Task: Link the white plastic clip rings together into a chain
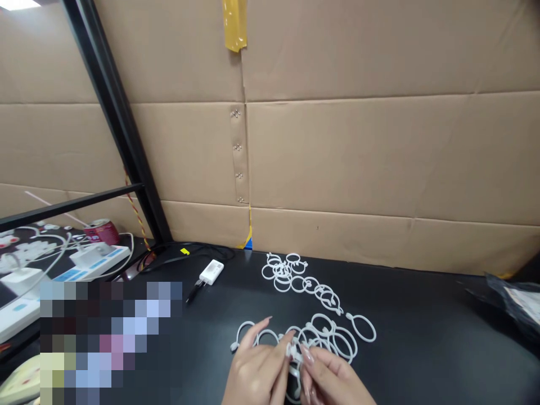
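Clock directions are taken from the two hands, with twelve straight ahead. At ten o'clock, a white power strip lies with plugs and cords, a red can just beyond it. A black post leans nearby. Toward half past ten, a white charger rests on the black table. The left hand has one finger lifted, while its other fingertips close on a white ring at the bottom centre. At twelve o'clock, well apart from the hands, lies a cluster of rings. The right hand pinches the same white ring narrowly, its fingertips meeting the left hand's. Just beyond both hands, a loose heap of rings overlaps. At two o'clock lies a single ring; nearer three, a black bag.
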### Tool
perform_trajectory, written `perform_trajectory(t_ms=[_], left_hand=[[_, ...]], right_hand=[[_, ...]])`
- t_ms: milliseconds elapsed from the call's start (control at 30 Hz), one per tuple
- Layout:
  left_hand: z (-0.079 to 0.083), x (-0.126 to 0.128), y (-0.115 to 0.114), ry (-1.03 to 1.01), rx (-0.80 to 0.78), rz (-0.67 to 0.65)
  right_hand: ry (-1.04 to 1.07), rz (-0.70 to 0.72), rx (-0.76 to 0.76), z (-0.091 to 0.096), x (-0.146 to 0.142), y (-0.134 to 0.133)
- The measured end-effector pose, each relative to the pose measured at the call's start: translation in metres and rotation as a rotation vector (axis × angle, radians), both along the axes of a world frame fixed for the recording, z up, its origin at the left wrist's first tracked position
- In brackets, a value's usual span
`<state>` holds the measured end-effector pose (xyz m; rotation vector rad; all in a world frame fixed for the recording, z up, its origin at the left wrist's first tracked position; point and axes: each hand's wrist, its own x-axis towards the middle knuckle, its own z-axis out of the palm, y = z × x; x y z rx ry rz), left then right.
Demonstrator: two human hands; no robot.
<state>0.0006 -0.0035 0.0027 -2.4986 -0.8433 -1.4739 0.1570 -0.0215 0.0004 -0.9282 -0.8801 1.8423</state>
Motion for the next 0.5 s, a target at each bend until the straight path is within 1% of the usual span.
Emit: perform_trajectory(t_ms=[100, 367, 500], left_hand=[[0.0, 0.0, 0.0, 0.039, 0.024, 0.015], [-0.001, 0.002, 0.0, 0.076, 0.076, 0.001], [-0.003, 0.003, -0.001, 0.082, 0.115, 0.033]], right_hand=[[0.007, -0.001, 0.028, -0.001, -0.001, -0.001], [-0.001, 0.027, 0.06, 0.01, -0.002, -0.003], [-0.043, 0.039, 0.079, 0.011, -0.001, -0.004]])
